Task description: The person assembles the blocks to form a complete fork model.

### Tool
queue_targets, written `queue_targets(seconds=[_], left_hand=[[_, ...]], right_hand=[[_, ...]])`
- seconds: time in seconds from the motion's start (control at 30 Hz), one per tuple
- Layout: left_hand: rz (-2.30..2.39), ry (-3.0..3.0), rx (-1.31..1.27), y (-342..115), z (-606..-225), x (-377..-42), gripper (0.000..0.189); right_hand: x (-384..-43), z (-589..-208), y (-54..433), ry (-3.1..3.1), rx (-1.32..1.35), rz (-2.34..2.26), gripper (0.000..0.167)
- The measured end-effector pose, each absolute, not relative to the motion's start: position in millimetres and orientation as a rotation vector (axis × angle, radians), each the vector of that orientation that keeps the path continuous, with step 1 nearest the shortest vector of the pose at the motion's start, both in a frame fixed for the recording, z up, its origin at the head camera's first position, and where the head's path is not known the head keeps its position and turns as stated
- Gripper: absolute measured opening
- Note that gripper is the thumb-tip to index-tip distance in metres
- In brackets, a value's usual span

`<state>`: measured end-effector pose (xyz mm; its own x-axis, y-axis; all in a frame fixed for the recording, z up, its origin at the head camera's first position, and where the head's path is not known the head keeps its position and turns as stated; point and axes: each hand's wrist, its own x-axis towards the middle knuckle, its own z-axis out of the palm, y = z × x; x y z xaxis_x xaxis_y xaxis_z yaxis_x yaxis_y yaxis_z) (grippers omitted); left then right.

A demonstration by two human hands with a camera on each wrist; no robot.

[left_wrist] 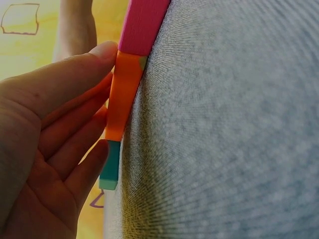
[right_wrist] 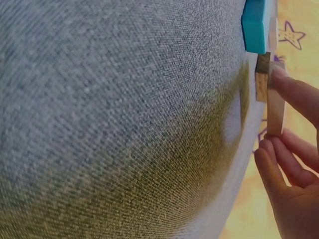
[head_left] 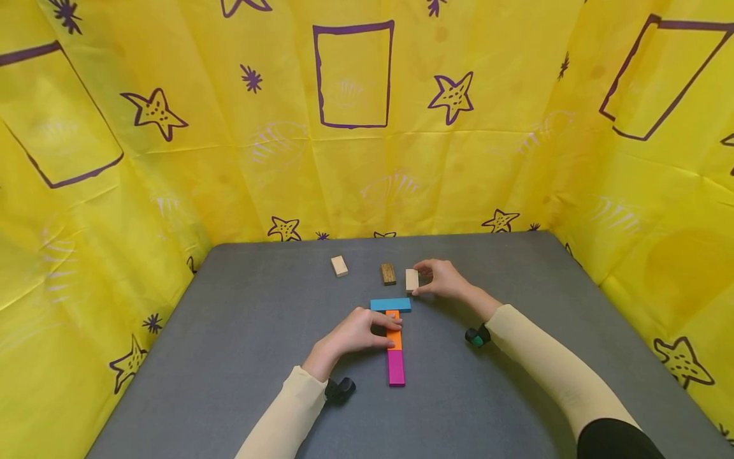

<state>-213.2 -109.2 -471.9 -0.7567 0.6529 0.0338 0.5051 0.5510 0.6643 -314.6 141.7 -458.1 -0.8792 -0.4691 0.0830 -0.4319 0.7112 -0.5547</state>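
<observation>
My left hand point(head_left: 360, 330) is at the orange block point(head_left: 394, 342), holding it between thumb and fingers. In the left wrist view the thumb lies near the seam with the magenta block point(left_wrist: 144, 25); the other fingers are partly hidden behind the orange block. The blue block point(head_left: 390, 305) lies crosswise at the orange block's far end, so the three form a T flat on the table. My right hand point(head_left: 444, 279) pinches a pale wooden block point(right_wrist: 275, 107) by its ends, lifted off the table beyond the blue block's right end.
A dark brown wooden block point(head_left: 388, 274) lies just left of the held pale one. Farther left is a second pale block point(head_left: 339, 266). The grey table point(head_left: 241, 357) is bounded by a yellow patterned curtain point(head_left: 355, 178) at the back and both sides.
</observation>
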Motion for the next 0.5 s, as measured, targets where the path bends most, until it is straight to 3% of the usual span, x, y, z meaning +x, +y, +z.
queue_targets(seconds=[0.5], left_hand=[[1.016, 2.550, 0.965, -109.8, -471.7, -213.1, 0.035]], right_hand=[[-310.6, -460.8, 137.5, 2.830, -0.787, -0.878, 0.066]])
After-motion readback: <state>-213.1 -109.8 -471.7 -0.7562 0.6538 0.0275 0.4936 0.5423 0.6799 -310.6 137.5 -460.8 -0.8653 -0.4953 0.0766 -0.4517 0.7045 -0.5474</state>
